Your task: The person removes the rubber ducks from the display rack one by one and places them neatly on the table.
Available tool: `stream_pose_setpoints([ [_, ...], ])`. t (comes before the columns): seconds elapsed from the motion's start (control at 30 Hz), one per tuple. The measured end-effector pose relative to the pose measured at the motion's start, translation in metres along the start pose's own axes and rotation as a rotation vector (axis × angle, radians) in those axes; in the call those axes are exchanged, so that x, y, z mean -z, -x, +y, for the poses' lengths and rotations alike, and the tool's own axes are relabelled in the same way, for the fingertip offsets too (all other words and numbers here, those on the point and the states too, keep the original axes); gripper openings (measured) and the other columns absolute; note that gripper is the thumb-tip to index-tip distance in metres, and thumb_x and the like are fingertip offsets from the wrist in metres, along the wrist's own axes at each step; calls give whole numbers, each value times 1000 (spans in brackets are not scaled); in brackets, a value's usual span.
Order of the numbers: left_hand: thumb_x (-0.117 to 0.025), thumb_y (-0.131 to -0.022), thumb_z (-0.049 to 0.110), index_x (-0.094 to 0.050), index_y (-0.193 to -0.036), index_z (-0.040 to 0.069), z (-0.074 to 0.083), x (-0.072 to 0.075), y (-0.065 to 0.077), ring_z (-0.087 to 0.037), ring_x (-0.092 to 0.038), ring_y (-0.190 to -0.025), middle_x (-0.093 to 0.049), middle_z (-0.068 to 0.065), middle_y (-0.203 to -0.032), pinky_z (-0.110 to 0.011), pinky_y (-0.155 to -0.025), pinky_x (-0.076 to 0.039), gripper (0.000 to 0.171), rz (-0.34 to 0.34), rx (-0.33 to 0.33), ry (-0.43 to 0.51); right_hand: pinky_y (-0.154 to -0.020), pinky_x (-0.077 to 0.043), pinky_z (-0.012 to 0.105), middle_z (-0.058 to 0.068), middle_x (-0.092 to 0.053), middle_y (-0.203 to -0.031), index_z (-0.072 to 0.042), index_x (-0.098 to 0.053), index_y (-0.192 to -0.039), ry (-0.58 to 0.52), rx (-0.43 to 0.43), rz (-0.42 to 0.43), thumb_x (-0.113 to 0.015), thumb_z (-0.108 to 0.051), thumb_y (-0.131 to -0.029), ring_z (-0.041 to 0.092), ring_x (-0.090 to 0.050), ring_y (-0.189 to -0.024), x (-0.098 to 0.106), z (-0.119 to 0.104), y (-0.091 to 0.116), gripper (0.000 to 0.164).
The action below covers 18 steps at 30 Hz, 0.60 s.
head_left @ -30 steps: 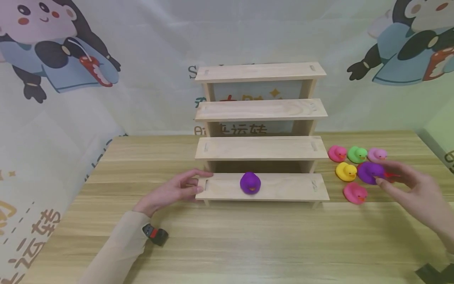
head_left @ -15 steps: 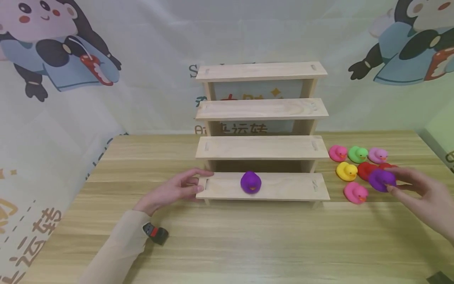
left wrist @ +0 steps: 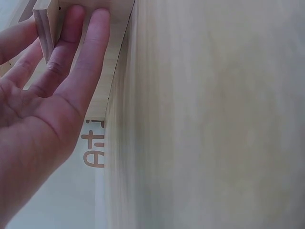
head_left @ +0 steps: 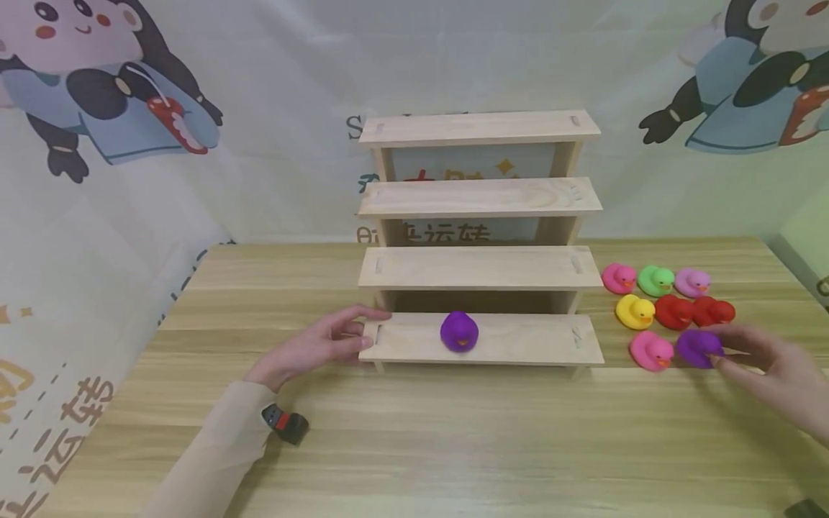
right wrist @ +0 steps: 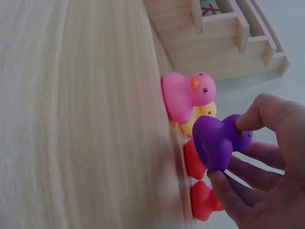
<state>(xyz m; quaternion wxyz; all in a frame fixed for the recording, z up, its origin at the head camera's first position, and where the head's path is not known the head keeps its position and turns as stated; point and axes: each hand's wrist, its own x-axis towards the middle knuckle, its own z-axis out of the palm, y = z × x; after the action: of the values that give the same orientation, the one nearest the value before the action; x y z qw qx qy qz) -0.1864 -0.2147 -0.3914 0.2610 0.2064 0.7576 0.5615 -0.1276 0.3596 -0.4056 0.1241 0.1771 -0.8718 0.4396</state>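
Observation:
A purple rubber duck (head_left: 698,348) is pinched between the thumb and fingers of my right hand (head_left: 771,370), beside a pink rubber duck (head_left: 650,351). In the right wrist view its flat underside (right wrist: 202,149) shows, facing the tabletop. My left hand (head_left: 317,345) grips the left end of the lowest step of a wooden tiered shelf (head_left: 401,345). Seen from the left wrist, two fingertips (left wrist: 99,21) reach under that step's board (left wrist: 45,28). Another purple duck (head_left: 459,332) sits mid-step on the lowest board, facing forward.
Behind the held duck stand two red ducks (head_left: 675,312) and a yellow duck (head_left: 635,312). Farther back are a magenta duck (head_left: 619,278), a green duck (head_left: 655,280) and a lilac duck (head_left: 692,283). A printed cloth (head_left: 285,129) hangs behind the wooden table (head_left: 414,439).
My right hand has drawn the purple duck toward the front, from over the red ducks to beside the pink one. My left hand has stayed on the step.

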Motion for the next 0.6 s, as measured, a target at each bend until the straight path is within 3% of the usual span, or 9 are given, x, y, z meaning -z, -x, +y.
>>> stream_pose_setpoints([
  [0.17,-57,-98,13,-45,-143,12,-2,0,-1,-33,-56,-110,-55,-21,-121,-43,-86,-53,47,-2,-3,8,-67,-45,4,-33,-54,-106,-37,-57,-113,-20,6,-46,-59,25,-75,-15,-54,-87,0,11,1,72],
  [0.4,-56,-98,11,-43,-143,10,-1,0,-1,-33,-57,-109,-55,-21,-120,-44,-87,-53,47,-6,-6,30,-68,-43,2,-37,-50,-105,-30,-60,-109,27,-65,-40,-58,21,-80,-19,-50,-87,0,20,2,59],
  [0.6,-57,-98,11,-44,-143,11,-1,0,0,-33,-57,-110,-55,-21,-121,-44,-86,-53,47,-5,-4,21,-69,-43,2,-37,-50,-108,-35,-57,-113,2,-63,-48,-57,23,-79,-19,-50,-89,0,21,3,67],
])
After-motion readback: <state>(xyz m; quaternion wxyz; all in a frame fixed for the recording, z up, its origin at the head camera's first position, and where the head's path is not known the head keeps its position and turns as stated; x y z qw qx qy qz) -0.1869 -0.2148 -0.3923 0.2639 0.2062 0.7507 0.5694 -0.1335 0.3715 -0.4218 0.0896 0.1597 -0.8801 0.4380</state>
